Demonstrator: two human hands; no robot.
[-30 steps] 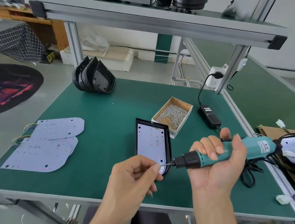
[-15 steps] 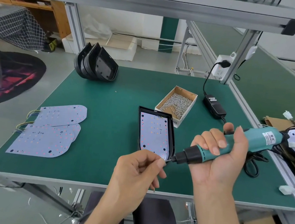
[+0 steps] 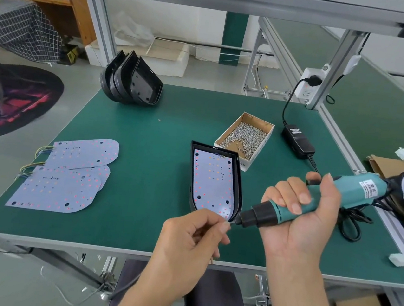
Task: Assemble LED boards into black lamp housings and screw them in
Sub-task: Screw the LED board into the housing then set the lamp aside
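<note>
Cardboard, open-topped, the small box [image 3: 245, 137] near the desk's far right holds a heap of small silver screws, and just in front of it the black plastic lamp housing [image 3: 239, 179] lies on the green desk [image 3: 168, 134] with one pale, round-ended LED board [image 3: 211, 181] seated inside. The right hand [image 3: 299, 214] grips a teal electric screwdriver [image 3: 316, 203], held level; the left hand [image 3: 193, 240] pinches at its bit tip, the screw there too small to tell. Compared with a second ago, both hands sit the same while the view has tipped lower. Three loose LED boards [image 3: 67, 177] overlap at left; about three empty black housings [image 3: 133, 82] lean stacked at the far edge.
</note>
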